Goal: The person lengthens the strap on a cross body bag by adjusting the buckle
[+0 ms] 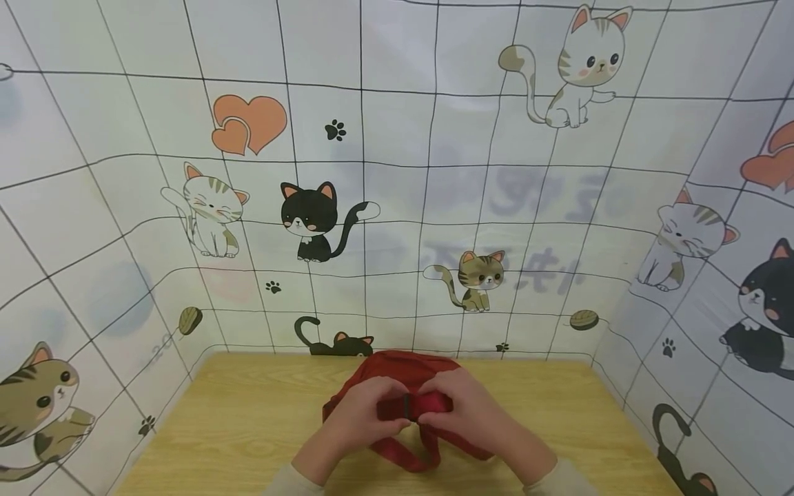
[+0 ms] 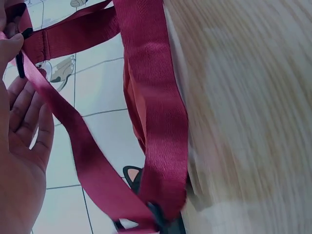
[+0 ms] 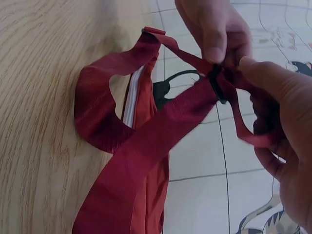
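A red bag [image 1: 403,365] lies on the table, its dark red strap [image 2: 156,97] looping toward the camera. Both hands hold the strap above the bag at a black slide buckle [image 3: 217,84]. The left hand [image 1: 362,415] pinches the strap beside the buckle; in the left wrist view its thumb is at the buckle and the other fingers are loosely bent. My right hand [image 1: 474,417] grips a folded loop of strap on the buckle's other side, thumb and fingers curled round it. A white zip [image 3: 131,97] shows along the bag in the right wrist view.
The light wooden table [image 1: 248,413] spreads around the bag. White cloth walls [image 1: 397,207] with a black grid and printed cats stand behind it and on both sides. A second black strap fitting [image 2: 158,217] hangs low in the left wrist view.
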`<state>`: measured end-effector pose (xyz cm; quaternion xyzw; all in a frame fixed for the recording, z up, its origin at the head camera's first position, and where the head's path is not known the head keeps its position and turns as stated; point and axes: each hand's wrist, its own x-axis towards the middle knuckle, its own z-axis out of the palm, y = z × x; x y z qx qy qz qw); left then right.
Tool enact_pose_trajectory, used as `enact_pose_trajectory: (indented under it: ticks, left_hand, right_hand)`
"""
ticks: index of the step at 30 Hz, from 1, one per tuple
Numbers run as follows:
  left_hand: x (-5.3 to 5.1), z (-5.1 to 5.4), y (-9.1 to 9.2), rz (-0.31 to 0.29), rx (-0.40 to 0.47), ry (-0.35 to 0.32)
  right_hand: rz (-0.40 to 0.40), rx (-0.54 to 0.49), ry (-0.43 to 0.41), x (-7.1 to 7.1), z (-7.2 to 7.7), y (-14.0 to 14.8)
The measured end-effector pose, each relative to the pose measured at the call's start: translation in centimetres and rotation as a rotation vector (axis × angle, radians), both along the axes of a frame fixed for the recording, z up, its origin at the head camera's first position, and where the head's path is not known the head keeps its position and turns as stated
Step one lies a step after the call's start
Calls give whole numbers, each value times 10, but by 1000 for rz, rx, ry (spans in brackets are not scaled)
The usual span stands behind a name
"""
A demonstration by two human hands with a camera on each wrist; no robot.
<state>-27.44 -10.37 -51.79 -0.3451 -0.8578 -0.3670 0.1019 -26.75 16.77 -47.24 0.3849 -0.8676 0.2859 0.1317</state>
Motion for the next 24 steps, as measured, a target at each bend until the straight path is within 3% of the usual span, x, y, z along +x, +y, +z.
enact_pose_trajectory:
  ticks: [4,8,12,19,24]
  left_hand:
    - [-1,-1,-4,34,-10,3]
    - [-3,-3,-5,38,-18,-9]
    - [-3,-4,-3,22,-17,-8]
    - [-2,-2,-2,12,-41,4]
    - [-1,1,-1,10,-52,-5]
  right_hand:
    - [33,-150,-69,-1,-3,13]
    - [43,-178,-145,2,-3,18]
    - [2,-77,-187,7,3,10]
    - [-92,263,-20,12,13,-19]
    - [-104,327,19,9,15,-29]
